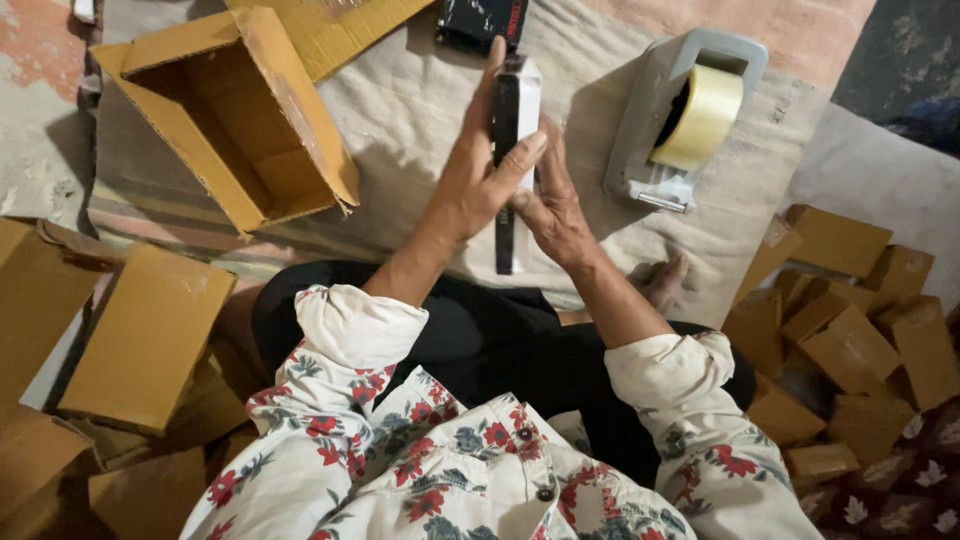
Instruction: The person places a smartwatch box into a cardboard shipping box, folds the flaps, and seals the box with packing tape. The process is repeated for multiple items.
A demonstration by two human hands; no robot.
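In the head view, the left hand and right hand both clasp a slim, long black-and-white carton, held upright above the beige cloth mat; the left fingers wrap its upper part, the right palm braces its lower edge. It looks light and stiff but thin-walled, likely to dent if squeezed, so the long flat faces seem the safest hold. A grey tape dispenser with a yellowish roll stands just right of it; an open brown cardboard box lies to the left.
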